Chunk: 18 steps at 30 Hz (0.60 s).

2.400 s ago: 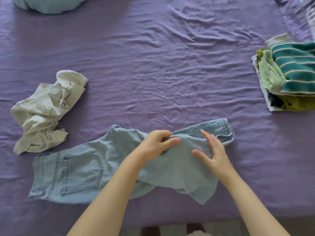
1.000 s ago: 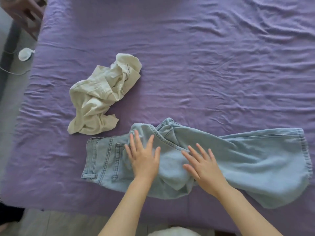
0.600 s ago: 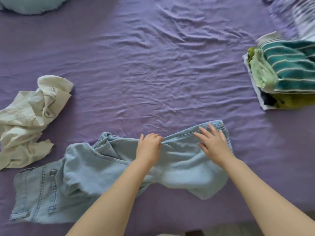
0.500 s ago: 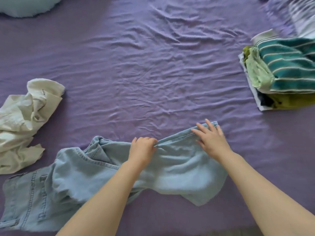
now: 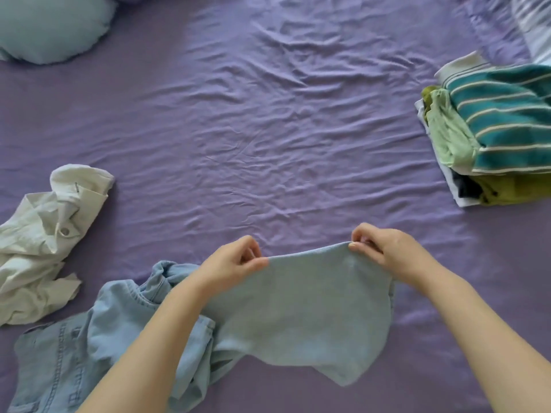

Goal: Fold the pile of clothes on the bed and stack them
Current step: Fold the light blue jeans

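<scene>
Both hands pinch pale-blue jeans, legs lifted, waist rumpled.

Soft, even daylight; faint shadows; slight blur, wide-angle edge distortion.

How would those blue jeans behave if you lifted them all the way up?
Probably floppy: the jeans sag between the left hand and right hand pinching their edge. Likely fairly heavy for cloth, since the waist end trails bunched on the bed. Unlikely to slip; a fingertip pinch seems enough.
</scene>
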Each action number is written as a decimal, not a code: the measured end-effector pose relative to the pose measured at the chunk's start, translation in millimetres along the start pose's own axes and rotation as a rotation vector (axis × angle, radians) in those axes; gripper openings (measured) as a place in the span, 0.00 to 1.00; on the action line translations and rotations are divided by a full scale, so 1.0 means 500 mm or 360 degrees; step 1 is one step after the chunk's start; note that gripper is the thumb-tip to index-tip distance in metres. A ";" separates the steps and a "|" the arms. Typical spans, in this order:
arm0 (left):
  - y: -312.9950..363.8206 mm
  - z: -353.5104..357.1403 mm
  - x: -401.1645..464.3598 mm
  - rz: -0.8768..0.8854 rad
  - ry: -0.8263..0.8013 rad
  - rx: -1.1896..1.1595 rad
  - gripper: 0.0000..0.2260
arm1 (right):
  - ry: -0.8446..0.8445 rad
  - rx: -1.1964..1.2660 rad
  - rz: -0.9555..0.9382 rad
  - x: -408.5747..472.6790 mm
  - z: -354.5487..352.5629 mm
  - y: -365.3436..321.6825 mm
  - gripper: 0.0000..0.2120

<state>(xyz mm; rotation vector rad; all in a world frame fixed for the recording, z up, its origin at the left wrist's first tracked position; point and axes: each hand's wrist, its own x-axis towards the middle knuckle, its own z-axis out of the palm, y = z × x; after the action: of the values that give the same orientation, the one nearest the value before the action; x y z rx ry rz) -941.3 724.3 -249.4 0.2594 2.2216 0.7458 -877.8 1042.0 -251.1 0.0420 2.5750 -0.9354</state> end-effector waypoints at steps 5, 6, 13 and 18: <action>0.055 -0.018 0.114 -0.0037 0.0159 0.0370 0.05 | 0.0201 0.0039 0.0077 0.098 -0.078 -0.030 0.06; 0.061 -0.008 0.140 -0.0110 0.0302 0.0513 0.04 | 0.0240 0.0008 0.0092 0.125 -0.074 -0.024 0.09; 0.118 0.094 0.226 -0.0082 0.0440 0.0672 0.09 | 0.0361 0.0331 0.0576 0.066 0.066 0.065 0.36; 0.183 0.113 0.241 0.0030 0.0362 0.0424 0.10 | 0.0538 0.0654 0.0692 -0.005 0.143 0.055 0.36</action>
<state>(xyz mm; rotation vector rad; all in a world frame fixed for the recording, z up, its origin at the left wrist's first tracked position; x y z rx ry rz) -987.3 870.9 -299.4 0.3408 2.5404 0.5079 -845.3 1018.8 -316.6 0.9033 2.4472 -1.3437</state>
